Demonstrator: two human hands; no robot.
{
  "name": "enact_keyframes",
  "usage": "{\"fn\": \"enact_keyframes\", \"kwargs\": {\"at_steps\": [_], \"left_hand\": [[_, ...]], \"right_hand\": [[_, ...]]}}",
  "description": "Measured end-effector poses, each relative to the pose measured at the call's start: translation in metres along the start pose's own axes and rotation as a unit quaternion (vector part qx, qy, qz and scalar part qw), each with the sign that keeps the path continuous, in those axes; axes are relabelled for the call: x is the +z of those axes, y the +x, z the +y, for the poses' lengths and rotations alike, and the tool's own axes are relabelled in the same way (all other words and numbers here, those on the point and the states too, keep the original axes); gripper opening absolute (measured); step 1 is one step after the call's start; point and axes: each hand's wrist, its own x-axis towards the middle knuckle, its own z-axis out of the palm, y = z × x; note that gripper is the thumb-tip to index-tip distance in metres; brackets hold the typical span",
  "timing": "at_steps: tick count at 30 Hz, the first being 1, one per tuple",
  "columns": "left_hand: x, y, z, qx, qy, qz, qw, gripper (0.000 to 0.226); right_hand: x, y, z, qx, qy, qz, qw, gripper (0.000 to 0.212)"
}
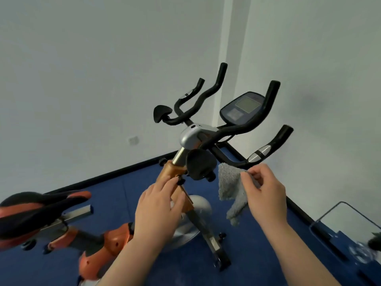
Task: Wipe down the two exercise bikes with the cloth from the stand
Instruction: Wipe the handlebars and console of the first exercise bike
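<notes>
Right hand (266,195) pinches the grey cloth (231,188) by its top edge, fingers curled narrow; cloth hangs loose just beside the lower right handlebar (266,150), below the screen (242,107)

Left hand (158,205) rests on the orange post (175,178) under the handlebars, fingers fairly straight and spread, near a black knob (179,181); whether it grips cannot be told

One bike (193,137) in view, saddle (39,205) at the left edge of view; second bike not visible. A wire stand (346,213) sits at the lower right, on the blue floor (115,197)

Risks, as judgement:
- cloth held by a corner only, so a firm wipe may slip it free
- dangling tail could snag on the black pad (199,165) or the knob beneath it
- leaning on the post may shift it if the knob is loose

Room: bike stands close to the wall corner, so the far side looks tight; open floor on the near side and towards the saddle
</notes>
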Motion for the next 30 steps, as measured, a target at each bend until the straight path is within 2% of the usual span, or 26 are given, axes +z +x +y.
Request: {"fn": "enact_keyframes", "kwargs": {"at_steps": [4, 8, 10, 12, 14, 16, 19, 21, 25, 30], "left_hand": [[-0.012, 0.022, -0.016, 0.013, -0.014, -0.008, 1.0, 0.037], [-0.011, 0.046, -0.017, 0.02, -0.043, 0.006, 0.999, 0.037], [-0.004, 0.056, -0.015, 0.017, -0.05, 0.011, 0.999, 0.038], [0.002, 0.065, -0.012, 0.016, -0.055, 0.008, 0.998, 0.038], [0.011, 0.075, -0.014, 0.007, -0.063, -0.002, 0.998, 0.039], [0.022, 0.084, -0.018, -0.004, -0.069, -0.009, 0.998, 0.038], [0.038, 0.097, -0.021, -0.035, -0.138, -0.013, 0.99, 0.034], [0.048, 0.105, -0.02, -0.052, -0.176, -0.012, 0.983, 0.031], [0.061, 0.114, -0.017, -0.037, -0.189, -0.015, 0.981, 0.03], [0.067, 0.13, -0.025, 0.012, -0.256, -0.04, 0.966, 0.028]], "right_hand": [[0.023, 0.024, -0.024, -0.009, -0.01, 0.028, 0.999, 0.011], [0.045, 0.063, -0.046, -0.096, -0.032, 0.094, 0.99, 0.011], [0.062, 0.075, -0.047, -0.168, -0.083, 0.06, 0.98, 0.01], [0.079, 0.079, -0.037, -0.232, -0.154, -0.036, 0.96, 0.01], [0.094, 0.075, -0.02, -0.255, -0.209, -0.144, 0.933, 0.014], [0.102, 0.071, -0.003, -0.261, -0.231, -0.192, 0.917, 0.022], [0.104, 0.075, 0.006, -0.255, -0.191, -0.175, 0.931, 0.035], [0.109, 0.083, -0.002, -0.246, -0.188, -0.162, 0.937, 0.032], [0.122, 0.084, -0.018, -0.247, -0.312, -0.188, 0.898, 0.037], [0.117, 0.091, -0.021, -0.229, -0.339, -0.224, 0.885, 0.013]]}}
